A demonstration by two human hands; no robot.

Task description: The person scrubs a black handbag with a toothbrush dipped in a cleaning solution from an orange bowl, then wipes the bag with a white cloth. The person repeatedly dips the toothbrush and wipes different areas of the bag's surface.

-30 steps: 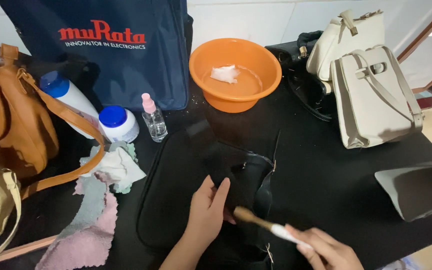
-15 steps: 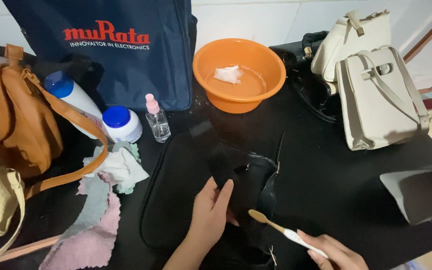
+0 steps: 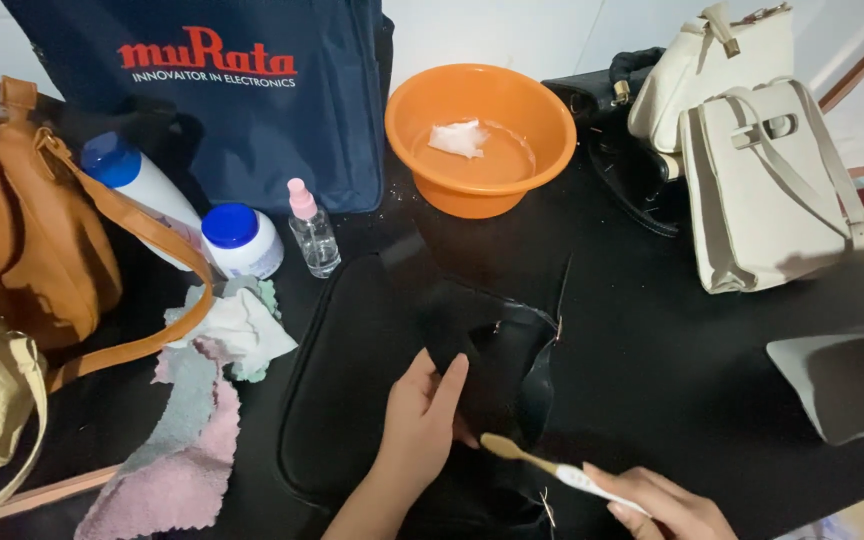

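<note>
A black tabletop crowded with bags lies under you: a navy tote at the back, a tan bag on the left, cream bags on the right, and an orange basin of water with a white wad in it. The black bag you are working on lies flat in the middle, close to your body, with its strap and flap folded loosely over it. It looks soft and limp, likely light, and apt to slide or bunch, so pin it through a flat panel, not by the strap. Your left hand does that, fingers extended and held close together, palm pressed down on the bag. Your right hand is closed in a pinch on the toothbrush, bristle end just above the bag beside your left fingertips.
</note>
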